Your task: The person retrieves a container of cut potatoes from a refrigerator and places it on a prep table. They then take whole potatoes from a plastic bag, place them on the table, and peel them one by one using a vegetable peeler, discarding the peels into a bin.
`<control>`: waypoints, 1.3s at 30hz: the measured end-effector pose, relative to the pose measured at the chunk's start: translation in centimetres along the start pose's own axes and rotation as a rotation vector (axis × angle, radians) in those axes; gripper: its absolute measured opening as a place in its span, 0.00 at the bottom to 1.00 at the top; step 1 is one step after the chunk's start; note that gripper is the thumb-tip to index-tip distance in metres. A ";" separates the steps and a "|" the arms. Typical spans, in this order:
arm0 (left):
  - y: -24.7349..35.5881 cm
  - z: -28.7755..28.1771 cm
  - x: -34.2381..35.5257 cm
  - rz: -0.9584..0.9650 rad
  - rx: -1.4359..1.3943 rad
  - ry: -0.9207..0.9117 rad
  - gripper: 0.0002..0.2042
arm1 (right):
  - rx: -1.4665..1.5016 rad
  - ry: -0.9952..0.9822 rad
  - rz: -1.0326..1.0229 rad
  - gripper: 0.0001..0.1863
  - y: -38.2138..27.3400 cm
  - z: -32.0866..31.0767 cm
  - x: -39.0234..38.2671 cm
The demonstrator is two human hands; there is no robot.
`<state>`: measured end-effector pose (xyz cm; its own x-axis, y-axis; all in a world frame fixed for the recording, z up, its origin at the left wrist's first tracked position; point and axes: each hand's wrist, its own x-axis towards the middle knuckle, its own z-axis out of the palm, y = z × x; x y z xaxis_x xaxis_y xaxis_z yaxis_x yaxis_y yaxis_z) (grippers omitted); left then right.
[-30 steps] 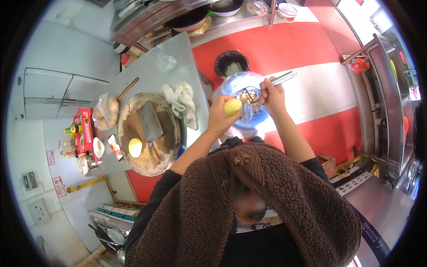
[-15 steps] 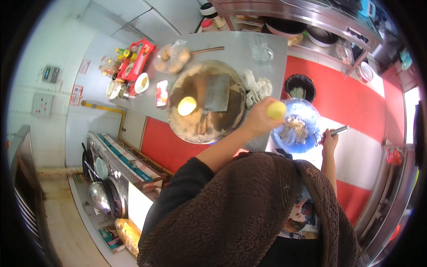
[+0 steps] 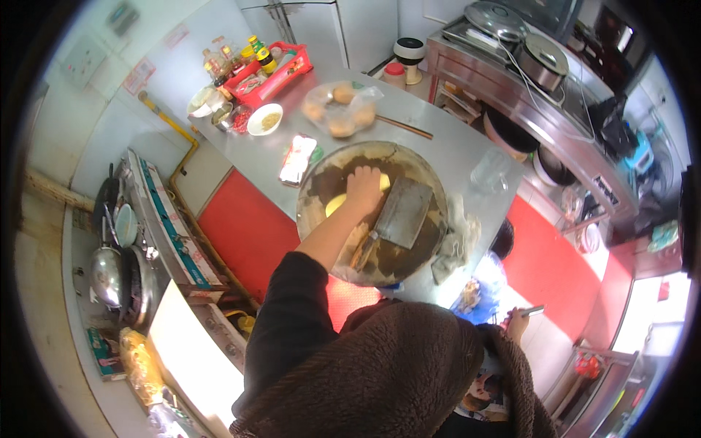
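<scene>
On the round wooden chopping board, my left hand has its fingers around a peeled yellow potato. A second yellow potato lies just left of that hand, partly covered by it. To the right on the board rests a cleaver with its broad blade flat and its handle toward me. Off to the right, away from the table, my right hand is closed around a silver-handled peeler. A blue-lined bin with peelings stands between that hand and the board, partly hidden.
Behind the board sit a plastic bag of potatoes, chopsticks and a lit phone. A white bowl and red basket are at far left. Right of the board lie a cloth and a clear container.
My left hand has carried the potato from above the bin leftward onto the board, beside the other potato. My view has turned left. The right hand still holds the peeler.
</scene>
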<state>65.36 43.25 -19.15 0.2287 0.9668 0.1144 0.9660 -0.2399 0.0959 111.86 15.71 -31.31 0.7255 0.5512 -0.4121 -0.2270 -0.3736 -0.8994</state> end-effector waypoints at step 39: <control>-14.3 7.3 28.5 -0.376 -0.048 0.300 0.15 | -0.582 -0.152 0.101 0.09 1.3 -2.1 1.9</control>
<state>58.97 74.86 -24.51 -0.1869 0.9208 0.3424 0.9668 0.1106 0.2304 114.33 14.74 -32.93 0.6080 0.5763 -0.5460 0.1334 -0.7521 -0.6454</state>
